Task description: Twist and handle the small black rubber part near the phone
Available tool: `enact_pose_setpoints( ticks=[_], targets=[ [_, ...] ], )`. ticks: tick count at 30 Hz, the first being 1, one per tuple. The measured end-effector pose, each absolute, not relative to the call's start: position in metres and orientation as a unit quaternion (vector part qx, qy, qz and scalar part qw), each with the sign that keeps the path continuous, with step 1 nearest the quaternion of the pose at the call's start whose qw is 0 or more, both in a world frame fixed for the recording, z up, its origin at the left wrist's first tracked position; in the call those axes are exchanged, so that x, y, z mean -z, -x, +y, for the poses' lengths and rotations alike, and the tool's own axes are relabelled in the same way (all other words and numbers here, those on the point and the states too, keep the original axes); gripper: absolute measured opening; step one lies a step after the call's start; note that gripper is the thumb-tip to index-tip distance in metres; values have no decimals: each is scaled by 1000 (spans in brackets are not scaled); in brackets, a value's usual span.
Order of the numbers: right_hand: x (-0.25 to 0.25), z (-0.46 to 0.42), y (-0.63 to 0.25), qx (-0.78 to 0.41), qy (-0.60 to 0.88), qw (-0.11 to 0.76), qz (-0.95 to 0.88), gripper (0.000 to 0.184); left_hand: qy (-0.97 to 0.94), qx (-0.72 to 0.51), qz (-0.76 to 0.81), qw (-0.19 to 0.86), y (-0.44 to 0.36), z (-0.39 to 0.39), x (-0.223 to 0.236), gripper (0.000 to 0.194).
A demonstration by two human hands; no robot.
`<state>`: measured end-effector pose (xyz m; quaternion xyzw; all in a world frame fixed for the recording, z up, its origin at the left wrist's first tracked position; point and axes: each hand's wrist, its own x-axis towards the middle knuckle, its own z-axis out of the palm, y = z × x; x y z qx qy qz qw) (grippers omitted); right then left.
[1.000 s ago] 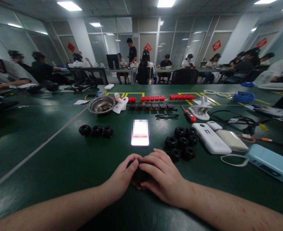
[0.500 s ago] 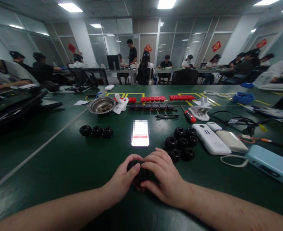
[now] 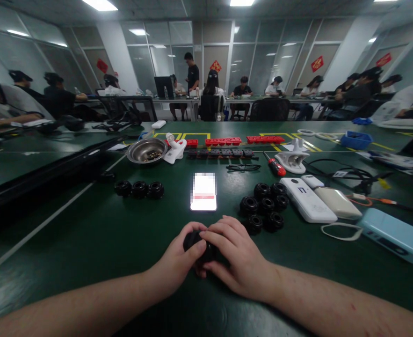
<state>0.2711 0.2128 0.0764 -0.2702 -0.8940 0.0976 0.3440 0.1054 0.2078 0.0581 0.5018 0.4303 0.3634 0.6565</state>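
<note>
Close to the table's near edge, both my hands are wrapped around a black round wheel-like part (image 3: 190, 239). My left hand (image 3: 181, 252) grips its left side, with the thumb across the near face. From the right, my right hand (image 3: 239, 257) curls its fingers over the top, thumb underneath. Much of the part is hidden by my fingers. Just beyond it lies a lit phone (image 3: 203, 192). Three similar black wheel-like parts (image 3: 139, 189) stand in a row to the left. Several more black wheel-like parts (image 3: 267, 205) are grouped at the right.
A metal bowl (image 3: 146, 150) with small pieces sits at the back left, beside a white bracket (image 3: 174, 149). Red strips (image 3: 223, 141) and a black strip (image 3: 221, 154) lie beyond the phone. A screwdriver (image 3: 276, 167), power banks and a blue case (image 3: 397, 236) are at right; a long black object (image 3: 48, 173) is left.
At the left, the long black object has shifted and now stretches along the table towards the bowl. My hands stay closed around the black part, with my right fingers slightly further over it.
</note>
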Motion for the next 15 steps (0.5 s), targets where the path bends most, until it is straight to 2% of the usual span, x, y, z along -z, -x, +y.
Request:
enact_pose_setpoints(
  ticks=[5,9,15],
  targets=[
    [-81,213,-269,-171,307,330,-876,53,-552,-394,442,586,-103,208,-58,43],
    [-82,213,-268,-168,325,319,-874,47,-548,-381,435,604,-101,206,-64,58],
    [-76,212,-269,-89,292,314,-899,34,-487,-350,447,664,-106,209,-66,43]
  ],
)
